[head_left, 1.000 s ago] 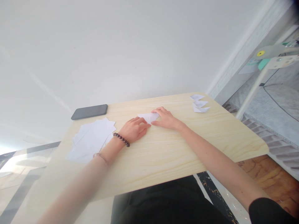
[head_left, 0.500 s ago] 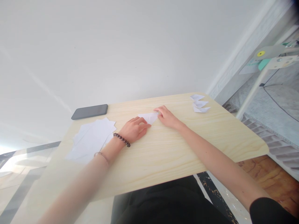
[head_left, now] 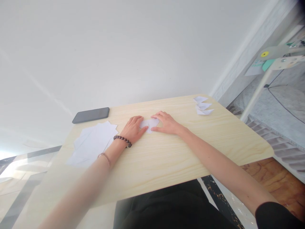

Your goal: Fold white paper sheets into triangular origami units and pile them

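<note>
A small folded sheet of white paper lies on the table between my two hands. My left hand grips its left side, fingers curled at the far edge and thumb pressing the near part. On the right side, my right hand holds it between thumb and fingers in the same way, thumb near the front corner. A crease seems to run down the paper's middle. Some of its edges are hidden under my fingers. Dark beads circle my left wrist.
A spread pile of white paper sheets lies left of my left hand, with a dark phone behind it. Three folded paper pieces sit at the table's back right corner. A white wall rises behind.
The paper has gone from a wide triangle to a shape with corners folded toward the middle. My right hand has shifted slightly left and lowered its thumb; my left hand has turned, thumb onto the paper.
</note>
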Demonstrator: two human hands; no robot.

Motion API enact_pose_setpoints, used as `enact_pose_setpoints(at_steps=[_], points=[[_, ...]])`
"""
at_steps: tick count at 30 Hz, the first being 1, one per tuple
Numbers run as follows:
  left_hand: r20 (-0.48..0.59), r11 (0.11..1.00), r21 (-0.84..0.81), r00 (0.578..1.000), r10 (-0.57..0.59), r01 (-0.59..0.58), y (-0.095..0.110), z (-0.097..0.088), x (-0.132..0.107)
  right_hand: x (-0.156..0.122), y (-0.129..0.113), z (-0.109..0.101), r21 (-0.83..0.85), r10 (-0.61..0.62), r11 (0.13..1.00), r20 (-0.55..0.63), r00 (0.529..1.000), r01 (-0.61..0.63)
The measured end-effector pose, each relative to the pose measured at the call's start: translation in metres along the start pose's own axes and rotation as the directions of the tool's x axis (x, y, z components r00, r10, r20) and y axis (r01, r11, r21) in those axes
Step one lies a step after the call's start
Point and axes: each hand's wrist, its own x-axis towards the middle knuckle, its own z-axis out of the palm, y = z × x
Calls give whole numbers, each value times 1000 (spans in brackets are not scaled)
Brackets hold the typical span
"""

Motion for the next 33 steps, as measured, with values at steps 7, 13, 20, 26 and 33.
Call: enact_pose_setpoints(at_steps=[7,13,20,26,33], points=[[-11,1000,28,1000,-10,10,1,1,1,1,0,5,-40,35,999,-20,999,-35],[-18,998,58,999,-29,30,0,3,1,1,0,4,-19,41,999,-27,999,-42],[-23,996,79,999,-29,31,2,2,0,1,1,3,45,32,999,-53,998,-30],[-23,997,73,999,-32,34,0,3,0,1,-3,0,123,5,992,-80,997,5],[-12,996,89,1000,-20,21,0,3,0,1,-6,-1,176,-24,984,-101,995,42]])
